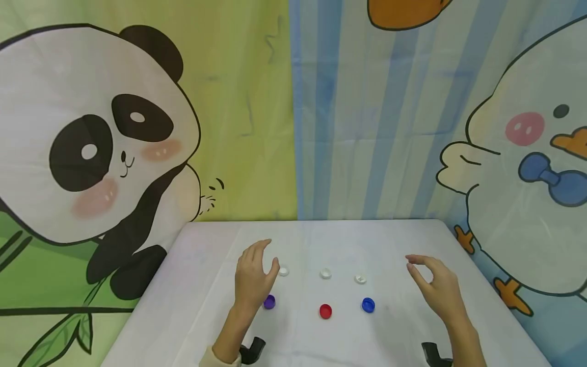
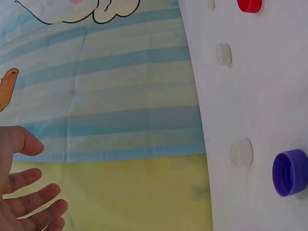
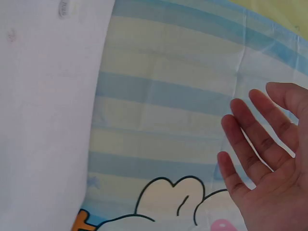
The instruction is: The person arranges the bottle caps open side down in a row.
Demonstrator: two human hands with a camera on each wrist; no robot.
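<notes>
My left hand (image 1: 254,280), fingers loose and free, hovers near a purple cap (image 1: 269,302) and first white cap (image 1: 284,270); then a red cap (image 1: 325,311), second white cap (image 1: 325,273) behind; third white cap (image 1: 360,279), blue cap (image 1: 368,305); well apart, my right hand (image 1: 439,290), fingers likewise loose

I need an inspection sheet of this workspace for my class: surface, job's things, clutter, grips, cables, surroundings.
Surface: white table, faintly creased.
Job's things: three white caps in the back row; purple cap, red cap and blue cap in front.
Clutter: nothing seen.
Grips: left grip and right grip, both bare hands holding nothing; a black piece at each wrist.
Cables: nothing seen.
Surroundings: printed backdrop with a panda and a white bird.
</notes>
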